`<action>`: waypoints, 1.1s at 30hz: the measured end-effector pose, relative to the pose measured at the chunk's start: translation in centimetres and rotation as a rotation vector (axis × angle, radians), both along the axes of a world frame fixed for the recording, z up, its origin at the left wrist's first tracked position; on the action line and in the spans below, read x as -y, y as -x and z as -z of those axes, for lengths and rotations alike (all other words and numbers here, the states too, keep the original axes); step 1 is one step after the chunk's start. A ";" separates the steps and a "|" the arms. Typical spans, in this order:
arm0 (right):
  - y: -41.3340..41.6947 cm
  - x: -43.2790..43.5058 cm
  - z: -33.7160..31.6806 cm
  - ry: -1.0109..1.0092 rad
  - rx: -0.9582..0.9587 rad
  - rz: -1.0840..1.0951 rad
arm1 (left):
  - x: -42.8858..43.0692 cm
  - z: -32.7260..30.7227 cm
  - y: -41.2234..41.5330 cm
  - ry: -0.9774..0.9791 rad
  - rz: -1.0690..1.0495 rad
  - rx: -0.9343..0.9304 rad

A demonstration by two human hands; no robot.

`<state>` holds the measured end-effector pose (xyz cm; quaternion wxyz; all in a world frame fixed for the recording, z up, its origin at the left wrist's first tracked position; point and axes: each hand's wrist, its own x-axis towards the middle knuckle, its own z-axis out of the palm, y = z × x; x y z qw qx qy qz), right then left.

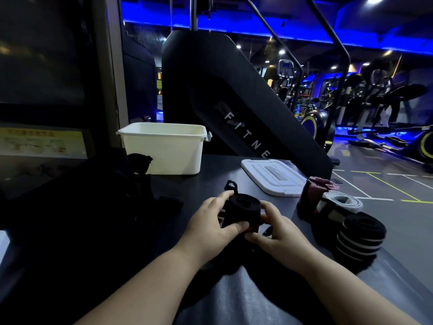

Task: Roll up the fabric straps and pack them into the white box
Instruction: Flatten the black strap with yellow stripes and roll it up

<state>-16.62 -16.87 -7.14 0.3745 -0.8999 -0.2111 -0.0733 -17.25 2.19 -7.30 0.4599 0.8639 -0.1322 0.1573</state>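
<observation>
A black fabric strap (pixel 244 208) is wound into a tight roll and held just above the dark table. My left hand (pixel 212 225) grips its left side, with the thumb across the front. My right hand (pixel 276 235) holds its right side and lower end. A thumb loop (pixel 230 185) sticks up behind the roll. The white box (pixel 164 151) stands open at the back of the table, its inside hidden from here. Three rolled straps rest at the right edge: a maroon one (pixel 314 191), a white one (pixel 339 201) and a black one with white stripes (pixel 360 233).
The box's white lid (pixel 274 177) lies flat to the right of the box. A heap of dark loose straps (pixel 138 174) lies left of the box. A large black fitness machine (pixel 234 97) rises behind the table. The table's right edge drops to the gym floor.
</observation>
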 end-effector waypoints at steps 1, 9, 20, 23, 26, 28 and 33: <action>0.0 0.0 0.1 -0.013 0.000 -0.018 | 0.1 0.1 0.1 0.017 0.011 0.002; 0.1 -0.4 -0.3 -0.339 -0.225 -0.054 | 0.3 0.5 -0.3 0.096 0.117 -0.113; 0.0 -1.1 -0.7 -0.279 -0.214 0.017 | 0.2 0.3 -0.4 0.169 0.239 -0.191; 0.0 -1.0 -0.9 -0.291 -0.229 -0.003 | 0.3 0.2 -0.2 0.192 0.258 -0.198; 0.5 -1.0 -0.9 -0.393 -0.234 -0.010 | 0.5 0.2 0.1 0.214 0.280 -0.218; 0.5 -0.9 -0.6 -0.430 -0.213 0.023 | 0.5 0.1 0.2 0.217 0.277 -0.216; -0.2 -1.3 -0.8 -0.539 -0.134 0.156 | 0.6 -0.1 0.4 0.247 0.342 -0.226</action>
